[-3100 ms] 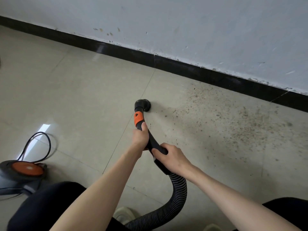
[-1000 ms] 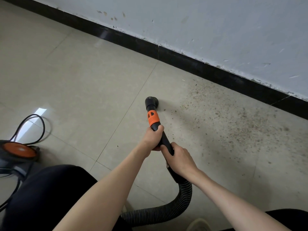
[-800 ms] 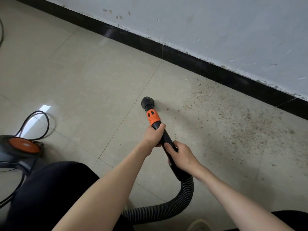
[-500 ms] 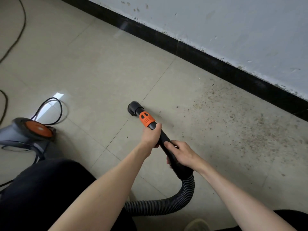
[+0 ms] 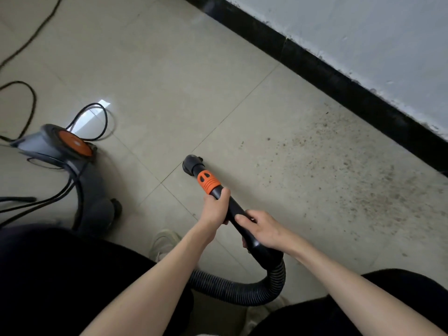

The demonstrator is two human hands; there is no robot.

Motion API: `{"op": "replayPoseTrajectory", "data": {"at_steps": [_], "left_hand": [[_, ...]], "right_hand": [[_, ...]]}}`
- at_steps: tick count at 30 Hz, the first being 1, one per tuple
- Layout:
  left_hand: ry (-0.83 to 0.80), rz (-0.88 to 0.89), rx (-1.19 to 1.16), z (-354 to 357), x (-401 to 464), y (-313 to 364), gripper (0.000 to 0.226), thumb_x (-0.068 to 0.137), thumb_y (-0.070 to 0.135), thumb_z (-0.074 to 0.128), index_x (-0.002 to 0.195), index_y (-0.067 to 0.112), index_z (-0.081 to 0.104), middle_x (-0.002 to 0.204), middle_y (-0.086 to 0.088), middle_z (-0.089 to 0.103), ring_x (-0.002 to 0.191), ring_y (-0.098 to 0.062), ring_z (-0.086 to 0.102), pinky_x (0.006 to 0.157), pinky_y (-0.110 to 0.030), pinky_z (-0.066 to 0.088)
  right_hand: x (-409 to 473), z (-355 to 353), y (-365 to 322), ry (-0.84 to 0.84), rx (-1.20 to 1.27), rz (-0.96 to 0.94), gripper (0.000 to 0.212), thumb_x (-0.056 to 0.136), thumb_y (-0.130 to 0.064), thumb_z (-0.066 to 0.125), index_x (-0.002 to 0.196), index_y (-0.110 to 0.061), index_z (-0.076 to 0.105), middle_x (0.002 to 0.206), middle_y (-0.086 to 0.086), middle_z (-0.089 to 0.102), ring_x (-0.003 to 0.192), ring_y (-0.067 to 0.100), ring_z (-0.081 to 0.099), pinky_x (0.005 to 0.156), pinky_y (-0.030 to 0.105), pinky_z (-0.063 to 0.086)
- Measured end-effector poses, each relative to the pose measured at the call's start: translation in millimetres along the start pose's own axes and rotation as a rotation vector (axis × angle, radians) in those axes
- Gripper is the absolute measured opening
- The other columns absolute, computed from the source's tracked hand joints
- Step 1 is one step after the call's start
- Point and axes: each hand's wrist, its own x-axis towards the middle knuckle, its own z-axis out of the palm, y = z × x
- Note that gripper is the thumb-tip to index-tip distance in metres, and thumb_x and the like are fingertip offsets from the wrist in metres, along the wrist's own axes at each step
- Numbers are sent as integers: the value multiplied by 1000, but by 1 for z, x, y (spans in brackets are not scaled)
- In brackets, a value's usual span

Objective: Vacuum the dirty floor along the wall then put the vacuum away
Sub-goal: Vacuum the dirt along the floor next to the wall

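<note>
A black vacuum wand (image 5: 236, 212) with an orange collar (image 5: 208, 180) points up and left, its round black nozzle (image 5: 191, 163) low over the beige tiled floor near a grout line. My left hand (image 5: 215, 208) grips the wand just behind the collar. My right hand (image 5: 263, 229) grips it further back, where the ribbed black hose (image 5: 242, 291) begins. The hose loops down and left under my arms. A wide patch of dark dirt specks (image 5: 351, 170) lies to the right, along the black skirting (image 5: 339, 86) under the pale wall.
The grey vacuum body (image 5: 72, 161) with an orange disc on top stands at the left, black power cord (image 5: 94, 122) looping behind it across the floor. My black-clad knees fill the bottom corners and a pale shoe (image 5: 163, 242) shows between them.
The view has swung left and tilted, so the wall now runs diagonally. The nozzle has moved left away from the dirt patch, and the vacuum body has come further into view.
</note>
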Motion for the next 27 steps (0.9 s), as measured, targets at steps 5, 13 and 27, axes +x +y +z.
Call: {"op": "replayPoseTrajectory", "data": {"at_steps": [5,13,27], "left_hand": [[-4,6,-30,1,-12,-1,18,93,26,46,90,9,40,69,-5,43,56,-17,44,46,-24,37],[-128,59,30,42,-3,40,23,97,33,46,79,18,42,78,-4,51,72,-21,54,71,-35,47],[-218,27,-13,27,5,10,26,99,37,41,93,12,46,80,-6,44,73,-17,49,74,-33,46]], "right_hand": [[-10,1,-1,21,-35,3,32,99,-39,49,85,-11,55,62,7,68,52,15,63,61,33,52],[-11,-23,-3,374,-48,9,41,91,-49,54,84,-9,57,68,10,70,63,26,68,69,45,57],[-25,-3,-5,375,-294,48,40,93,-55,46,74,-21,41,73,3,64,70,25,63,58,32,42]]}}
